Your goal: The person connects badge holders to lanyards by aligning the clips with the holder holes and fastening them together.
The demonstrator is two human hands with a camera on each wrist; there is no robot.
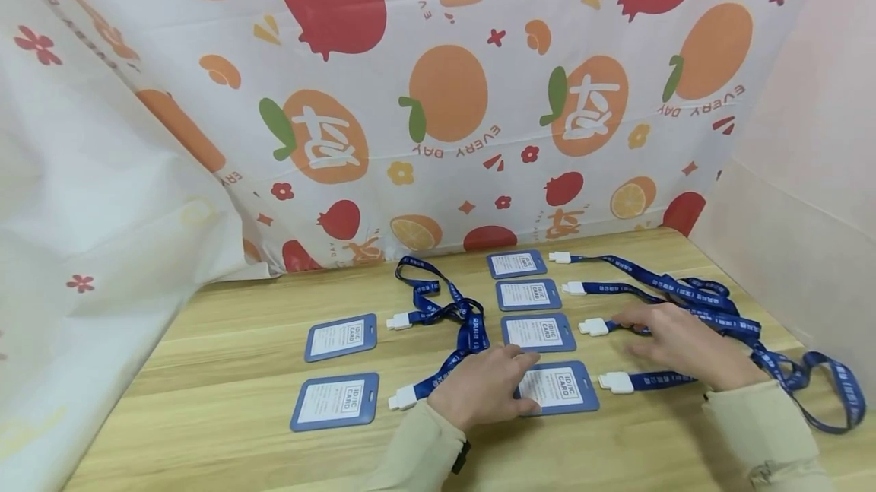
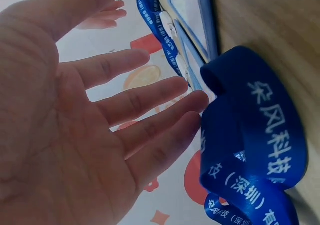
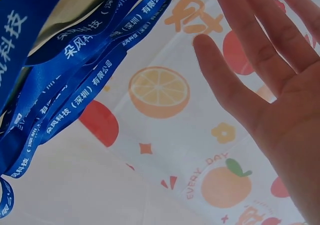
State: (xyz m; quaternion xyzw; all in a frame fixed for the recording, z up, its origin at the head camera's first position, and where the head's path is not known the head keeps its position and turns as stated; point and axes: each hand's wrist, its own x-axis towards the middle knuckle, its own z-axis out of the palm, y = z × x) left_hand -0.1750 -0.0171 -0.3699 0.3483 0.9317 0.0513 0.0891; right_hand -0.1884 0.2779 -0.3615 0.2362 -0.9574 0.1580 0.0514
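Note:
My left hand [image 1: 484, 387] hovers low at the nearest ID card holder [image 1: 569, 388] of the right column, thumb and fingertips overlapping its left edge. In the left wrist view, its fingers [image 2: 145, 97] are spread and relaxed, beside a blue lanyard [image 2: 272, 120]. My right hand [image 1: 687, 344] is over the lanyards on the right, with fingertips beside the white clip [image 1: 594, 327] of one lanyard. Its fingers [image 3: 260, 40] look extended in the right wrist view, where blue printed lanyards [image 3: 85, 50] lie apart from them.
Three more blue card holders [image 1: 537, 332] line up behind the nearest one. Two others [image 1: 335, 402] lie at the left, with tangled lanyards [image 1: 472, 328] between the columns. A fruit-print cloth [image 1: 383, 195] hangs at the back, and a white wall [image 1: 801, 172] stands right.

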